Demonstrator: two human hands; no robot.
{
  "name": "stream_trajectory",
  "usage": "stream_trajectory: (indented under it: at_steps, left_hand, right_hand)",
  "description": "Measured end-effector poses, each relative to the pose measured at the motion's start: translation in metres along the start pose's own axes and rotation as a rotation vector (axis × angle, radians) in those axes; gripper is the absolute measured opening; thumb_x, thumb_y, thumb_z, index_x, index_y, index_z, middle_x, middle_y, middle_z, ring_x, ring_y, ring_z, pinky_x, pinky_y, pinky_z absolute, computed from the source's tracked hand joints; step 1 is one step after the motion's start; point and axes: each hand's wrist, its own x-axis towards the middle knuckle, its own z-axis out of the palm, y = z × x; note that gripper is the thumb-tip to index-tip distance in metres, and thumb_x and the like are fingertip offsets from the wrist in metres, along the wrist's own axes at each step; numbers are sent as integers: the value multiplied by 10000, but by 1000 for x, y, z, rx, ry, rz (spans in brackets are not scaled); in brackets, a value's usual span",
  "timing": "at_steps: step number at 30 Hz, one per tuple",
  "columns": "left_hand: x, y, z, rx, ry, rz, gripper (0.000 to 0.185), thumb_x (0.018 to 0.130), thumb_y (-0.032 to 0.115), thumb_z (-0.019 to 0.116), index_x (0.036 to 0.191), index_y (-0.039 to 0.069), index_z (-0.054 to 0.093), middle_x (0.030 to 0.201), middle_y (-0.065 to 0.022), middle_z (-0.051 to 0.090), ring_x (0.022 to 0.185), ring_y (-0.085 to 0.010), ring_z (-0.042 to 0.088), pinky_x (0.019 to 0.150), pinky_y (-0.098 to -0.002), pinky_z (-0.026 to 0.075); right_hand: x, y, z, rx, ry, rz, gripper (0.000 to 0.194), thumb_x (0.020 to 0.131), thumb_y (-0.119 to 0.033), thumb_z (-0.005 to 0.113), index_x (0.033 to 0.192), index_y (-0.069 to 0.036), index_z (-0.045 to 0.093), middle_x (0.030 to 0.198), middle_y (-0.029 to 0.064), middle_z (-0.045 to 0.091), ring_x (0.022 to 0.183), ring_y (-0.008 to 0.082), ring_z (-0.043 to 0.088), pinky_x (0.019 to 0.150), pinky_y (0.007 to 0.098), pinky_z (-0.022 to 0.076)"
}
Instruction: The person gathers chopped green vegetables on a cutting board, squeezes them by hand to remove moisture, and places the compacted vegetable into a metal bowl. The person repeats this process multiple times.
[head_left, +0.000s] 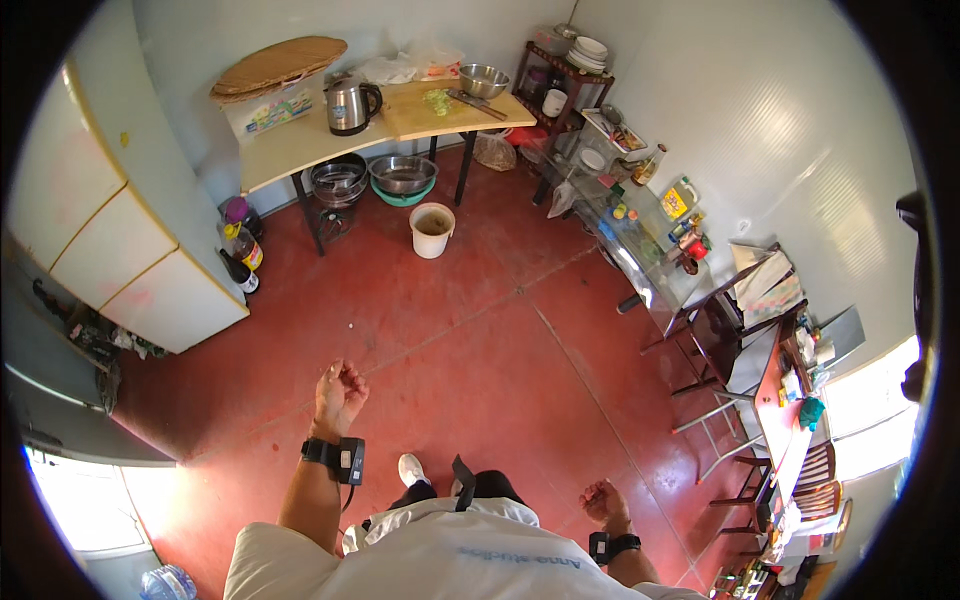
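Observation:
My left hand (341, 391) is held out over the red floor (450, 352), its fingers loosely curled and nothing seen in them. Lower and to the right, my right hand (602, 501) hangs beside my body, also curled, with no object visible in it. Each wrist wears a black strap with a small box. Both hands are far from the tables. Across the room, a wooden cutting board (409, 112) bears chopped green vegetable (438, 102), a knife (480, 104) and a steel bowl (484, 80). An electric kettle (348, 107) stands left of the board.
A white bucket (430, 244) stands on the floor before the table, with metal basins (403, 174) beneath it. Bottles (244, 247) stand by the white cabinet (161, 300). Along the right are a glass table (637, 259), chairs (712, 337) and another table (780, 420).

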Motion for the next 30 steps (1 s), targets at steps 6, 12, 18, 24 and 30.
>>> stream_trajectory:
  at_steps: [6,12,18,24,30]
  left_hand:
    - [108,11,115,26,-86,5,214,901,273,587,752,126,541,649,11,517,588,-141,495,547,-275,407]
    - [184,23,204,13,-101,64,200,905,266,589,767,127,550,657,16,531,597,-133,500,561,-273,415]
    - [245,43,257,-23,-123,138,194,913,269,582,787,124,553,695,14,528,637,-132,499,589,-271,416]
    - [333,66,288,-55,-36,185,196,922,268,573,802,114,555,694,14,517,636,-135,494,590,-274,418]
    - [435,98,328,-135,49,173,198,937,250,557,801,106,563,671,1,533,612,-142,503,568,-278,421]
  right_hand:
    - [82,-57,65,-37,-42,-12,291,954,-253,472,718,-88,512,632,65,486,592,233,474,605,386,411]
    - [202,-158,189,-224,-247,-66,318,938,-291,502,697,-84,513,625,64,503,579,233,490,530,387,409]
    - [287,-249,401,-480,-291,-190,232,931,-212,549,758,-58,550,681,53,551,594,173,546,555,323,489]
    - [352,-276,574,-710,-508,-197,130,909,-164,571,823,-71,544,719,40,563,625,148,559,582,303,493]
    - [399,-283,678,-925,-416,-209,138,903,-185,606,838,-86,535,730,30,557,643,141,563,563,289,475]
